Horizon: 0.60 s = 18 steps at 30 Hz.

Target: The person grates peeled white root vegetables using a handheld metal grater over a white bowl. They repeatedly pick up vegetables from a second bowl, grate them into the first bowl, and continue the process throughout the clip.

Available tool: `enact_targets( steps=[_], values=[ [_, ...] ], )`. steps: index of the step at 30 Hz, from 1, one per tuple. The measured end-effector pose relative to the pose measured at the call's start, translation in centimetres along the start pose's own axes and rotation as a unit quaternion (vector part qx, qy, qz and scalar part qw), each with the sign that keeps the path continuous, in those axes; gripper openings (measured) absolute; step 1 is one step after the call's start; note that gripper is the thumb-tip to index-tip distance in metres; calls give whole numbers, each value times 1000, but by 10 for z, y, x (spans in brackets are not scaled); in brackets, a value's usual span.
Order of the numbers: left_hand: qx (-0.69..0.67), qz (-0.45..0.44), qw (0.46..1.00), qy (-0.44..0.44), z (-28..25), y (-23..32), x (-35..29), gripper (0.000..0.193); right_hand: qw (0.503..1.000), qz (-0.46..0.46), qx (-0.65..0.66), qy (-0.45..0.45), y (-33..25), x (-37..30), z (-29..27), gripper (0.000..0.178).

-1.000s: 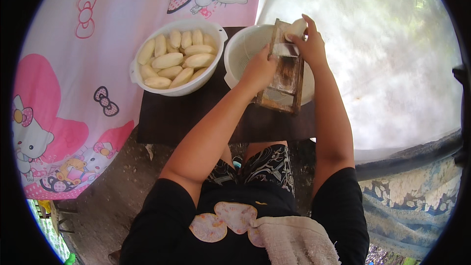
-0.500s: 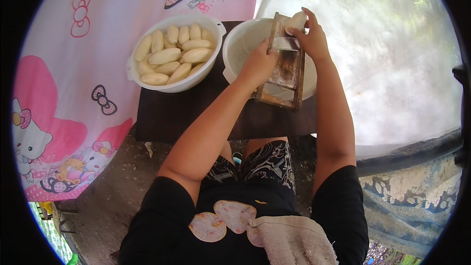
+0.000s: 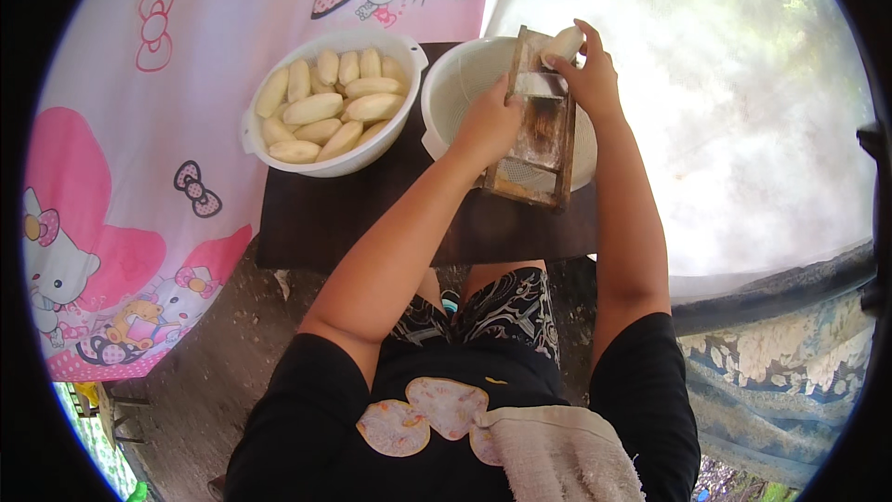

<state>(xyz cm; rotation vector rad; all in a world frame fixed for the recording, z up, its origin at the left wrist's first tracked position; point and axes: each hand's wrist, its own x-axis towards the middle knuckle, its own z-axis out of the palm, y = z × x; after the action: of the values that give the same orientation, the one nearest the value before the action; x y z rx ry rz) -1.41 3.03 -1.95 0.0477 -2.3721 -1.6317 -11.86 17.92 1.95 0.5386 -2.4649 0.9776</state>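
A wooden slicer [image 3: 542,135] with a metal blade plate [image 3: 539,85] leans across a white perforated basin [image 3: 452,74]. My left hand [image 3: 492,123] is closed round the slicer's left edge, near the blade. In my right hand [image 3: 595,79] is a peeled banana [image 3: 563,46], gripped between thumb and fingers at the slicer's upper end, just above the blade. Whether it touches the board is hard to make out. To the left, a white bowl [image 3: 249,138] holds several more peeled bananas [image 3: 313,109].
Both vessels stand on a small dark table [image 3: 372,223] in front of my knees. A pink and white printed cloth [image 3: 121,121] hangs at the left. Whitish translucent sheeting [image 3: 743,149] covers the right side, above a dark bar [image 3: 771,299]. A beige towel [image 3: 562,451] lies on my lap.
My right hand and the banana have shifted very slightly downward at the slicer's upper end. The left hand keeps its hold, and the bowl stays put.
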Motion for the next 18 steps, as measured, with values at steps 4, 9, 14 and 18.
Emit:
enact_targets(
  steps=[4,9,14,18],
  values=[
    [25,-11,1000,2,1,5,-5,57,996,-2,87,-32,-16,-46,-21,73],
    [8,-6,1000,18,6,-6,0,56,990,-67,113,-59,-37,-107,-35,70],
    [9,0,1000,-6,3,-8,1,56,1000,3,4,15,-11,-11,-4,69],
    [29,6,999,12,0,4,-3,57,998,13,47,-31,-10,-21,-17,71]
  ],
)
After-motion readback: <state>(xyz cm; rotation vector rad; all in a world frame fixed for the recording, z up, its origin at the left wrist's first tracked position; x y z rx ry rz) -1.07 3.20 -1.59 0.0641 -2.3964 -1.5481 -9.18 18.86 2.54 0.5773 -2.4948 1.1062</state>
